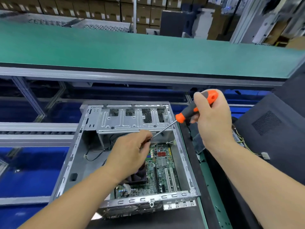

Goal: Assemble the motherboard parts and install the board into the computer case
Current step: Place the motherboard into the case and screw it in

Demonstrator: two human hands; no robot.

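Observation:
An open grey computer case (74,151) lies flat below me, its drive cage at the far end. A green motherboard (162,164) sits inside on the right half, with a dark fan partly hidden under my left wrist. My right hand (212,118) grips the orange and grey handle of a screwdriver (189,113); its shaft slants down and left over the case. My left hand (132,149) hovers above the board's far end and pinches the screwdriver's tip between its fingertips. Whether a screw sits there is hidden.
A green conveyor belt (148,52) runs across above the case. A black case panel (272,129) with a vent grille leans at the right, loose wires beside it. Blue surfaces lie to the left; stacked cardboard boxes (115,10) fill the background.

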